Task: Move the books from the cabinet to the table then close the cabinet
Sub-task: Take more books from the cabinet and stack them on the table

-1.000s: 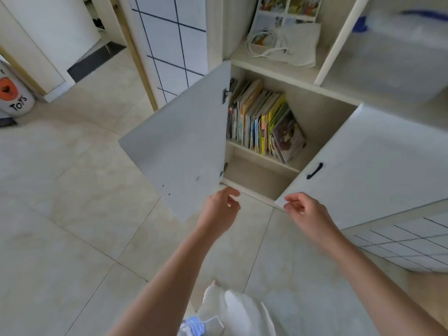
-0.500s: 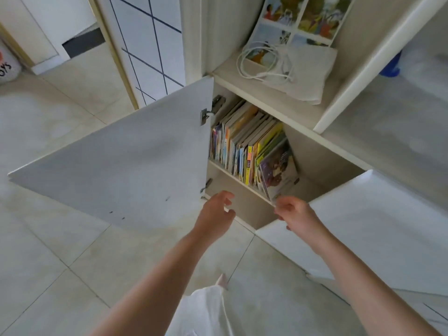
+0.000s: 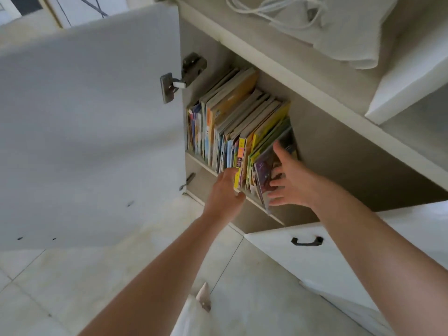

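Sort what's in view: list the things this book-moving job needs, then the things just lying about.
Job: books; left door; right door; left hand at the spines; right hand, fingers spread on the end book's cover.

Lying about: cable; cloth on the shelf above.

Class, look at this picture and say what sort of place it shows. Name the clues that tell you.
Probably a room in a home, perhaps a child's room or living area. Clues: a white built-in cabinet with hinged doors, a row of colourful picture books on its shelf, and a pale tiled floor.
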The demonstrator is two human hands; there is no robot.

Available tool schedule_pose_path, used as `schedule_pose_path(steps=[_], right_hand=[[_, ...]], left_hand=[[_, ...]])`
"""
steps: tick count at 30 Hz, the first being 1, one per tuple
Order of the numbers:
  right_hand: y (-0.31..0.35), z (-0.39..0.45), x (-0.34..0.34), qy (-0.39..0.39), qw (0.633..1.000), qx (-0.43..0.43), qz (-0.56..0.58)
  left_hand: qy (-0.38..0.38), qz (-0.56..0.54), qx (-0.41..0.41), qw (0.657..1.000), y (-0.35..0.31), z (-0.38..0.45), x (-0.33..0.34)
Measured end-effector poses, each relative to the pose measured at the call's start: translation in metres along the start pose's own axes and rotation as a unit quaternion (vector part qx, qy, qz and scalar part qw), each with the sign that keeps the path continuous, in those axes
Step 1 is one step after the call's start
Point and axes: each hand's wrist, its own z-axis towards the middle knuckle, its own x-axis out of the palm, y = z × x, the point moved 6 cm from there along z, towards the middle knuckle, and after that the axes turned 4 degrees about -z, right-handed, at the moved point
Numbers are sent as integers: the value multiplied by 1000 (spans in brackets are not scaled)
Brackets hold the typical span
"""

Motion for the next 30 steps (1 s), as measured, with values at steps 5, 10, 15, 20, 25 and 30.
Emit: schedule_pose_path(steps=[5, 10, 15, 20, 25, 30], right_hand=[[37, 42, -5, -52, 999, -7, 7], [50, 71, -1, -44, 998, 7, 35], [64, 79, 8, -51, 998, 12, -18], [71, 83, 19, -60, 996, -26, -63], [66, 87, 9, -46, 997, -29, -51], [59, 91, 3, -68, 996, -46, -41]], left_hand=[[-21, -20, 14, 999, 13, 31, 22], [-47, -114, -13, 992, 19, 43, 41], [-69, -125, -21, 990, 28, 54, 40], [-110, -110, -13, 988, 32, 52, 40], [-141, -89, 28, 986, 33, 42, 48], [-171, -73, 47, 982, 32, 43, 53]])
